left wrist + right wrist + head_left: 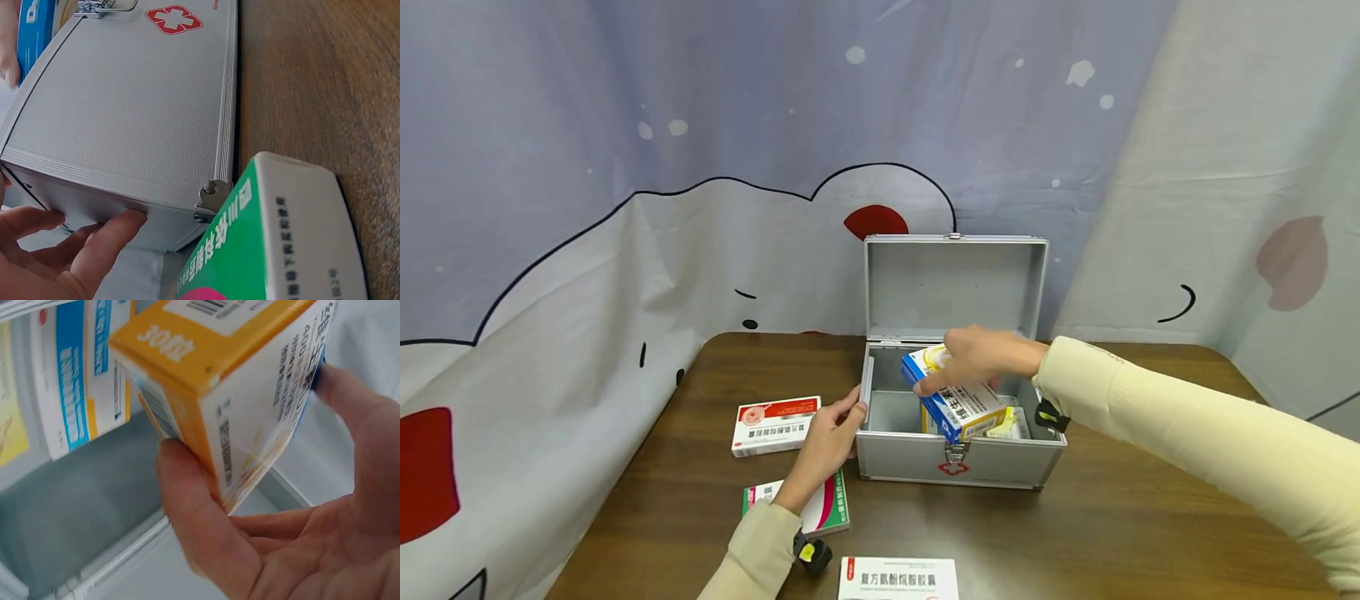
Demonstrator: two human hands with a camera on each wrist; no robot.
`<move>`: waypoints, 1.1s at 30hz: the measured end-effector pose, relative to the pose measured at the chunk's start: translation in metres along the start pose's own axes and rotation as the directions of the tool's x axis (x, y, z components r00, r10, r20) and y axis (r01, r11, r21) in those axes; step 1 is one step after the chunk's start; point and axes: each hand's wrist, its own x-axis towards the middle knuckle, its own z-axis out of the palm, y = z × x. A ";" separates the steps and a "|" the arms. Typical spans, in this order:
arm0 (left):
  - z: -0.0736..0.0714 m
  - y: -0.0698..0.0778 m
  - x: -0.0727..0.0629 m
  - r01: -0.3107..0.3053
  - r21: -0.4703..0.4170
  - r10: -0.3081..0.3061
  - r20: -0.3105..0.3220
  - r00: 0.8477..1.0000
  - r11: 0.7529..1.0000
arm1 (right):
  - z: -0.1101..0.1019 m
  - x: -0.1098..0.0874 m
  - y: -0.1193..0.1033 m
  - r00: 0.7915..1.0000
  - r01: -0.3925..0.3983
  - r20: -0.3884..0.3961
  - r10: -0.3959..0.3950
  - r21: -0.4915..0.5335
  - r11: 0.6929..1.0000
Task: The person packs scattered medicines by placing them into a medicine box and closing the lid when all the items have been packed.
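Within the right hand [983,353], a tilted blue, white and orange box [966,406]

The hands [981,357] partly hide the blue-edged box [966,406] and silver case [904,460].

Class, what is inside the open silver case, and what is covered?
Inside the silver case, a yellow-and-white box and a blue, white and orange box are visible. The right hand and held box hide part of the interior in the head view.
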 end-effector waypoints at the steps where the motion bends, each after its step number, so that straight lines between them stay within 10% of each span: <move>1: 0.000 0.000 0.000 0.002 0.000 -0.002 -0.002 1.000 1.000 | 0.001 0.004 -0.001 1.000 -0.023 0.012 0.023 0.017 1.000; 12: 0.002 -0.001 0.001 0.029 0.002 -0.029 -0.002 1.000 1.000 | 0.012 0.040 -0.009 0.983 -0.173 0.080 0.163 0.139 0.975; 33: 0.007 0.002 0.000 0.053 -0.002 -0.053 0.023 0.998 0.999 | 0.050 0.076 -0.018 0.980 -0.189 0.115 0.163 0.277 0.942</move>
